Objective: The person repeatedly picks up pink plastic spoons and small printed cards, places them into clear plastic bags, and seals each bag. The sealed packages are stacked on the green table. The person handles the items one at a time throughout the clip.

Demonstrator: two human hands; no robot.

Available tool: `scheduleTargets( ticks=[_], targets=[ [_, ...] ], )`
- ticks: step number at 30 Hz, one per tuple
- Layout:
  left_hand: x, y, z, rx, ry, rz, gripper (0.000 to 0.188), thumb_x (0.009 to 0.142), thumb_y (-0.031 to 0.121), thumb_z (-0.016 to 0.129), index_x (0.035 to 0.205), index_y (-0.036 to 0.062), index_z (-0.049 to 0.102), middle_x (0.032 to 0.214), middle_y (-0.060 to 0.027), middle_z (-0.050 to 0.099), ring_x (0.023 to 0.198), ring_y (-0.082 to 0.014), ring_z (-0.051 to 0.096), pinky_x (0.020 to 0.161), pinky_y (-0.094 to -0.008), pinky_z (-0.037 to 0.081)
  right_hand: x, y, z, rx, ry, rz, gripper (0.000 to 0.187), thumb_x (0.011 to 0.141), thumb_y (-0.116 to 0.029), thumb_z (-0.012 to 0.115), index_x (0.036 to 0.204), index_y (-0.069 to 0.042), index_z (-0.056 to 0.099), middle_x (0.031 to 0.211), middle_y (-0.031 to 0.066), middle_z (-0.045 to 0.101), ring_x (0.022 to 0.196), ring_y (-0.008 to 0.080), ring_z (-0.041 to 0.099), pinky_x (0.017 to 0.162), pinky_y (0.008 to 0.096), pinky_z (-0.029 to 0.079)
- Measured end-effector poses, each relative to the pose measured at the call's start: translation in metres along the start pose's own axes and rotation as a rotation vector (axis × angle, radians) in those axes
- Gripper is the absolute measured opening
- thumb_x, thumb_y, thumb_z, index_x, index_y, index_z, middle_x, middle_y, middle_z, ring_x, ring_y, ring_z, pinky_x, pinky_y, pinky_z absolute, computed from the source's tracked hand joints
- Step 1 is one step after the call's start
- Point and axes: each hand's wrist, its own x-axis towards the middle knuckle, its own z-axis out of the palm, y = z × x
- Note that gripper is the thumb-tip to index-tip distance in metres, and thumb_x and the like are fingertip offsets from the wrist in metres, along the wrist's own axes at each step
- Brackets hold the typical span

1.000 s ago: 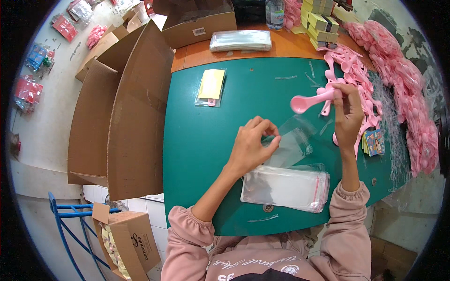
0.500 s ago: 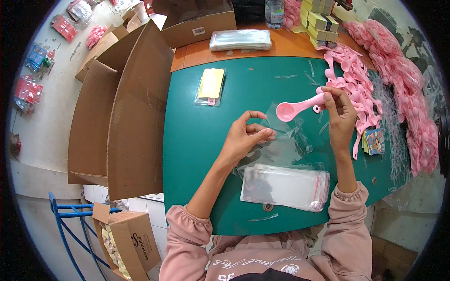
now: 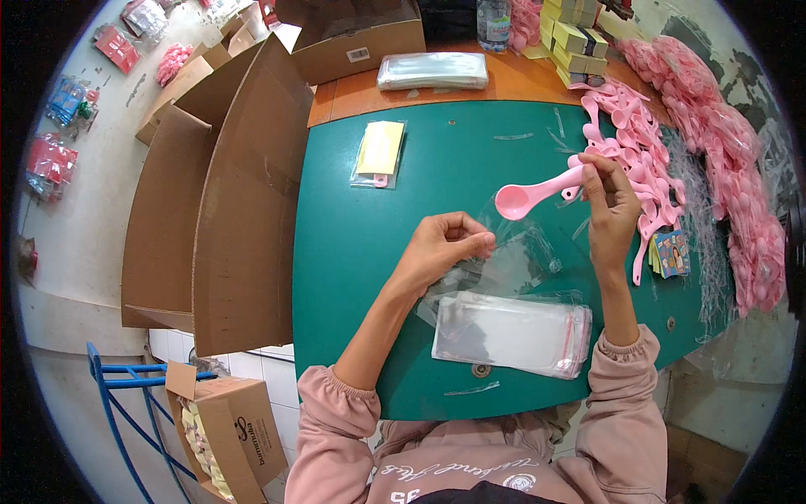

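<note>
A light, stiff pink plastic spoon (image 3: 537,194), best gripped by its handle, is pinched so by the right hand (image 3: 611,202) at two o'clock, while a flimsy, slippery clear bag (image 3: 520,252) is pinched at its mouth by the left hand (image 3: 441,248).

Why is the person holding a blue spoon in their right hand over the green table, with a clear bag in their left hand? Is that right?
Not quite: the spoon is pink, not blue, as the head view shows. The right hand does hold it over the green table, and the left hand holds the clear bag.
</note>
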Motion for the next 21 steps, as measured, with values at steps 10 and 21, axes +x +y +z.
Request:
scheduleTargets(
  ticks=[10, 21],
  targets=[
    [0.0003, 0.0027, 0.0018, -0.004, 0.042, -0.034, 0.024, 0.081, 0.022, 0.065, 0.092, 0.0001, 0.062, 0.080, -0.0063, 0.064, 0.075, -0.0114, 0.061, 0.064, -0.0191, 0.045, -0.0029, -0.0020, 0.0016, -0.042, -0.161, -0.022, 0.016, 0.085, -0.011, 0.058, 0.097, -0.003, 0.063, 0.082, 0.0000, 0.059, 0.073, 0.0051, 0.053, 0.065, 0.0191, 0.042],
    [0.0001, 0.0014, -0.0014, -0.077, -0.010, -0.027, 0.028, 0.083, 0.018, 0.062, 0.101, -0.0042, 0.061, 0.085, -0.0095, 0.065, 0.078, -0.0111, 0.061, 0.063, -0.0187, 0.045, -0.0013, -0.0063, 0.0003, -0.014, -0.023, 0.013, 0.014, 0.085, -0.010, 0.058, 0.096, -0.003, 0.063, 0.079, -0.0009, 0.058, 0.072, 0.0038, 0.052, 0.064, 0.0179, 0.041]
  ],
)
